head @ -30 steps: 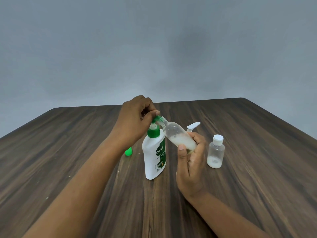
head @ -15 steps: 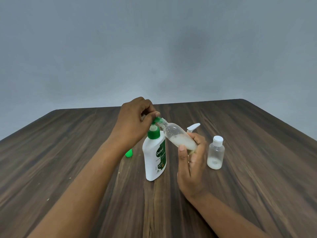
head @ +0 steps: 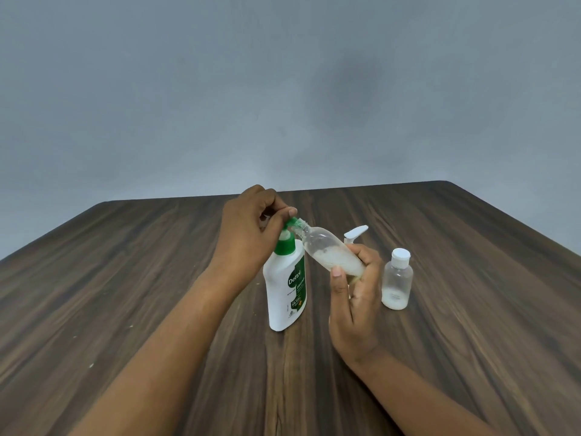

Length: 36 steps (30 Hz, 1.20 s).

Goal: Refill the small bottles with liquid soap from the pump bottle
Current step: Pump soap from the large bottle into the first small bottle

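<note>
A white pump bottle [head: 283, 297] with a green collar stands upright at the middle of the table. My left hand [head: 248, 228] curls over its green pump head [head: 292, 222], thumb on the nozzle. My right hand [head: 355, 303] grips a small clear bottle [head: 327, 251] by its base. That bottle is tilted, with its open mouth up against the green nozzle, and whitish soap lies in its lower part. A second small clear bottle [head: 396, 281] with a white cap stands upright to the right, a little soap at its bottom.
A white pump top [head: 355, 234] pokes up just behind my right hand. The dark wooden table [head: 125, 278] stretches wide on both sides, its far edge against a grey wall.
Both hands keep their hold, and the tilted bottle stays at the nozzle. The small green cap seen left of the pump bottle is now hidden behind my left forearm.
</note>
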Each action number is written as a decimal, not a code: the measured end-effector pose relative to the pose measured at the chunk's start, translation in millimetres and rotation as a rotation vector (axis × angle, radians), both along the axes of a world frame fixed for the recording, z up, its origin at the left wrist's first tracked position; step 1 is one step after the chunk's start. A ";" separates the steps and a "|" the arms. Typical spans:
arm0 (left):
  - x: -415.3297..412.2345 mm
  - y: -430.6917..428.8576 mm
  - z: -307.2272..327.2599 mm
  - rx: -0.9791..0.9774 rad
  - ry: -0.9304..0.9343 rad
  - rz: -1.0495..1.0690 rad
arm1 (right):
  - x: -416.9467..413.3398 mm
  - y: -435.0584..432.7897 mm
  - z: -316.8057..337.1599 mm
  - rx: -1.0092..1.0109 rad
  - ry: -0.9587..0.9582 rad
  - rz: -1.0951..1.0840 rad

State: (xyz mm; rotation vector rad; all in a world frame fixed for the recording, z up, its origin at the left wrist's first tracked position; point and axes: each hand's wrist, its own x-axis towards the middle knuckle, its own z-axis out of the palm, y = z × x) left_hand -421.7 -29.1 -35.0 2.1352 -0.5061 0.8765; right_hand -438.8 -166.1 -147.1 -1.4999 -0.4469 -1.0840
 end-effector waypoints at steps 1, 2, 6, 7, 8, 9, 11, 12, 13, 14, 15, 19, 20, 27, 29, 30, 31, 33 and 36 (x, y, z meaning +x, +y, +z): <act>1.0 0.3 3.9 0.022 0.018 0.004 | -0.3 0.3 0.7 -0.007 -0.005 -0.003; 1.8 1.3 7.0 0.040 0.036 0.005 | -0.7 0.7 1.4 -0.014 -0.010 -0.005; 2.3 3.1 4.2 0.024 0.060 -0.004 | -1.5 1.9 1.2 -0.023 -0.021 -0.014; 1.7 2.8 0.4 -0.001 0.060 -0.009 | -1.9 1.7 0.3 -0.020 -0.015 -0.010; 1.1 2.2 -3.7 -0.023 0.054 -0.012 | -2.2 1.3 -0.7 -0.015 -0.007 -0.005; 0.4 1.7 -6.9 -0.033 0.043 -0.012 | -2.2 0.7 -1.8 -0.011 -0.001 -0.003; -0.6 -0.8 -9.5 -0.027 0.016 -0.014 | -1.8 -0.8 -2.9 0.000 0.012 -0.010; -0.8 -1.8 -8.8 -0.021 0.006 -0.012 | -1.7 -1.2 -2.7 0.001 0.017 -0.011; -0.9 -2.3 -6.7 -0.013 0.000 -0.008 | -1.9 -1.3 -2.3 0.000 0.019 -0.012; -0.7 -2.1 -3.2 0.003 -0.001 -0.003 | -2.4 -1.2 -1.5 -0.004 0.017 -0.012; -0.4 -1.2 1.3 0.035 0.003 0.002 | -2.9 -0.8 -0.5 -0.010 0.015 -0.013; 2.3 2.7 16.1 0.191 0.021 0.010 | -4.2 0.3 1.7 -0.042 0.004 -0.023; 2.6 2.6 16.1 0.192 0.015 0.007 | -4.2 0.3 1.9 -0.037 0.004 -0.019; 1.5 -2.3 -9.0 0.029 -0.035 0.005 | -4.6 0.9 -0.8 -0.012 0.027 -0.010; 0.6 -2.6 -9.0 0.012 -0.033 0.006 | -5.1 0.7 -0.3 -0.014 0.030 -0.005; 0.2 -1.9 -6.3 0.012 -0.024 0.005 | -5.6 1.0 0.8 -0.018 0.024 -0.004; 0.1 -0.5 -2.3 0.022 -0.009 0.002 | -6.0 1.5 2.1 -0.024 0.015 -0.004; 0.9 2.8 7.5 0.084 0.022 -0.003 | -6.5 2.7 3.8 -0.037 0.002 0.000; 2.7 4.2 13.9 0.155 0.023 0.001 | -5.9 2.8 3.8 -0.040 -0.001 -0.005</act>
